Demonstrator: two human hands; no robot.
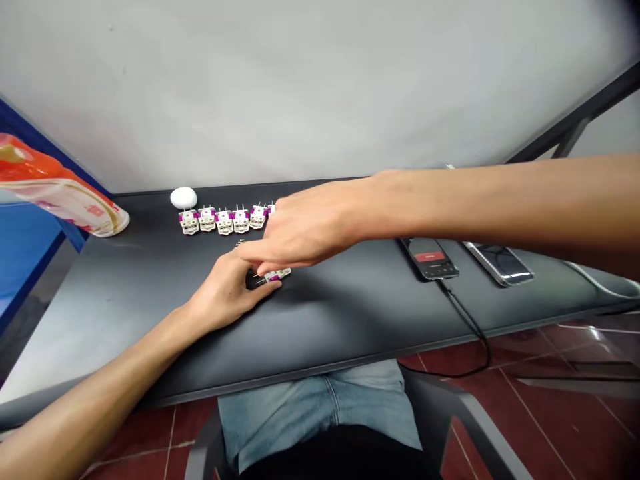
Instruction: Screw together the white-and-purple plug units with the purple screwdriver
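My left hand (227,290) rests low over the dark table, its thumb and fingers closed around a white and purple plug adapter (275,274) lying on its side, metal pins pointing left. My right hand (315,223) reaches across from the right, directly above it. Its fingers are bent down against my left fingers, and their tips are partly hidden, so what they grip does not show. Small brass-coloured bits stick up beside the left fingers. Behind the hands stands a row of several similar plug adapters (225,222), pins up; my right hand covers the row's right end.
A white rounded object (184,198) sits behind the row. An orange and white packet (75,193) leans at the left. To the right lie a phone (430,259) with a black cable (465,313) and a second phone (500,263). A pale wall rises behind the table.
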